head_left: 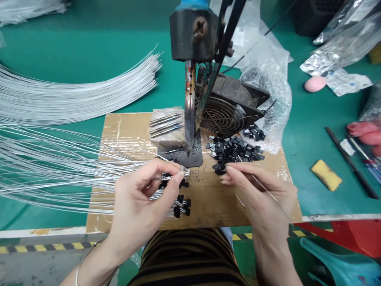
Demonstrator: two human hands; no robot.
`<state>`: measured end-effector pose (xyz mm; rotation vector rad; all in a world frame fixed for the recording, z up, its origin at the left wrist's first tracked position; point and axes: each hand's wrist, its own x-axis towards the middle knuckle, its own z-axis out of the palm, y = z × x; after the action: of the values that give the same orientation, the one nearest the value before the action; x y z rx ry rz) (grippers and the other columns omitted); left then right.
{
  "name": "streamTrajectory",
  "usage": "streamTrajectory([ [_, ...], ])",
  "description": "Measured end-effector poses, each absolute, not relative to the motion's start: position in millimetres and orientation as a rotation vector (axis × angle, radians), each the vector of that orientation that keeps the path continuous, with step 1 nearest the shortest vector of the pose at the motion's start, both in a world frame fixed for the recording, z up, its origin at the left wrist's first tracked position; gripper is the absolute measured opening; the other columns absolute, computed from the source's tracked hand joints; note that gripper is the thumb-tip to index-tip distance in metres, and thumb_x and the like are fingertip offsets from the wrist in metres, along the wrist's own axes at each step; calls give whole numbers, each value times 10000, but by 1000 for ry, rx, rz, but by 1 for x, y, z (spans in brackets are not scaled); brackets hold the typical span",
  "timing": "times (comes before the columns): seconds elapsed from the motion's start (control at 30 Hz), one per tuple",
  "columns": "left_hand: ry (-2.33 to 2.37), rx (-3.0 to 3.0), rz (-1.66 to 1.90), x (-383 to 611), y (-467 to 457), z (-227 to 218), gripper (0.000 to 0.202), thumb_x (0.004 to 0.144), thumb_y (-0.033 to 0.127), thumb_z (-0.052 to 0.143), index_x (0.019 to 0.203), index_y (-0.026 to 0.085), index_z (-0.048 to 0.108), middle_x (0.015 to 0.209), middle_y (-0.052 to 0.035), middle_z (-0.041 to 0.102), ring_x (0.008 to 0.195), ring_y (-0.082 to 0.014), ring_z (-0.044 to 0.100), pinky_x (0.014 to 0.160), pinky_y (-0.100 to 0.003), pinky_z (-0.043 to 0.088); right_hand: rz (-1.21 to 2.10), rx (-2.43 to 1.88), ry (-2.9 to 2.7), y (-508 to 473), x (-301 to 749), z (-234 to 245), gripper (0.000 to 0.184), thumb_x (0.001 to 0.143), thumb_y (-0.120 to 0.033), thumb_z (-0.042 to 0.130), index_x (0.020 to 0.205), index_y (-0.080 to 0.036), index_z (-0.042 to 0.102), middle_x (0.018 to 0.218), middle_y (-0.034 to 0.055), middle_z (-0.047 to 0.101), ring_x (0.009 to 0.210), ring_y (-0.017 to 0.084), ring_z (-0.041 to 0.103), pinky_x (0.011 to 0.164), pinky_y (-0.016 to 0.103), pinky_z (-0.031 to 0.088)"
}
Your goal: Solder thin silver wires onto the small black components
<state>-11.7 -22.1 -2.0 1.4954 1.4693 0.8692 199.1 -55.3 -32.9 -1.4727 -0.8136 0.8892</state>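
Note:
My left hand (145,194) is closed, its thumb and forefinger pinching a small silvery-white piece (186,171), apparently at a white wire's end. My right hand (264,198) is closed on a thin solder wire (268,190), which runs back over the hand and pokes out past the fingertips. Between and above both hands, a soldering iron (189,111) points straight down, its tip over a dark metal plate (195,157). Just beyond my right fingertips lies a pile of small black connectors (235,149). Wires with black connectors (182,206) on their ends lie under my left hand.
Loose white wires (59,171) and a thick wire bundle (74,101) spread on the left. A pale block (166,131) bears several metal tips. Behind the connectors stands a fan (226,113). Cardboard (208,210) covers the work spot; a yellow sponge (326,174) lies right.

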Motion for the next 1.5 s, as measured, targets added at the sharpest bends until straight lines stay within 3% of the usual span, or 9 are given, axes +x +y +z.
streamTrajectory([
  [0.13, 1439, 1416, 827, -9, -19, 2, 52, 911, 208, 769, 867, 235, 769, 968, -23, 825, 728, -144, 704, 542, -229, 453, 1100, -1340, -732, -51, 182, -32, 80, 860, -200, 885, 875, -275, 865, 770, -23, 799, 597, 114, 768, 594, 188, 665],
  [0.27, 1384, 1370, 796, -9, -17, 5, 64, 910, 203, 765, 851, 226, 771, 963, -33, 830, 739, -158, 722, 549, -233, 482, 1198, -1301, -679, -47, 168, -30, 60, 866, -243, 887, 839, -262, 836, 619, -53, 736, 489, 77, 682, 510, 149, 593],
  [0.47, 1290, 1315, 728, -7, -16, 7, 91, 938, 196, 744, 851, 218, 759, 916, -32, 816, 724, -153, 718, 538, -222, 476, 1280, -1301, -652, -42, 156, -26, 115, 851, -281, 888, 806, -223, 799, 561, -65, 660, 428, 61, 588, 446, 149, 510],
  [0.77, 1256, 1262, 758, -2, -16, 5, 127, 927, 145, 734, 835, 230, 759, 903, -16, 818, 727, -138, 718, 617, -218, 527, 1259, -1336, -691, -46, 151, -28, 118, 875, -303, 853, 843, -212, 784, 578, -64, 620, 424, 71, 533, 407, 168, 513],
  [1.13, 1274, 1239, 749, -1, -14, 6, 144, 917, 135, 736, 804, 223, 755, 864, -6, 812, 727, -130, 730, 636, -206, 544, 1177, -1338, -760, -48, 150, -31, 80, 900, -279, 845, 857, -245, 787, 684, -49, 685, 481, 73, 526, 444, 193, 456],
  [1.23, 1291, 1256, 772, 0, -13, 6, 140, 892, 121, 743, 792, 218, 755, 872, -8, 820, 724, -126, 731, 645, -203, 550, 1115, -1356, -913, -53, 155, -33, 106, 990, -352, 747, 990, -260, 801, 809, -12, 675, 582, 104, 557, 537, 248, 481],
  [1.33, 1350, 1281, 793, 0, -13, 5, 120, 866, 127, 762, 782, 213, 762, 881, -18, 826, 695, -127, 716, 595, -203, 528, 1057, -1375, -1051, -59, 162, -34, 346, 1111, -413, 480, 1228, -273, 774, 890, 21, 616, 679, 151, 570, 652, 323, 515],
  [1.4, 1378, 1275, 806, 0, -12, 5, 111, 856, 130, 773, 782, 213, 768, 902, -24, 831, 703, -129, 719, 597, -205, 532, 1035, -1388, -1086, -62, 165, -32, 397, 1133, -377, 386, 1304, -286, 733, 869, 10, 586, 695, 162, 565, 703, 346, 519],
  [1.5, 1363, 1250, 825, 1, -10, 5, 124, 844, 116, 776, 774, 217, 766, 899, -15, 831, 745, -127, 738, 657, -194, 563, 1012, -1393, -1108, -63, 168, -29, 347, 1124, -278, 396, 1361, -305, 647, 789, -27, 605, 643, 154, 550, 699, 336, 500],
])
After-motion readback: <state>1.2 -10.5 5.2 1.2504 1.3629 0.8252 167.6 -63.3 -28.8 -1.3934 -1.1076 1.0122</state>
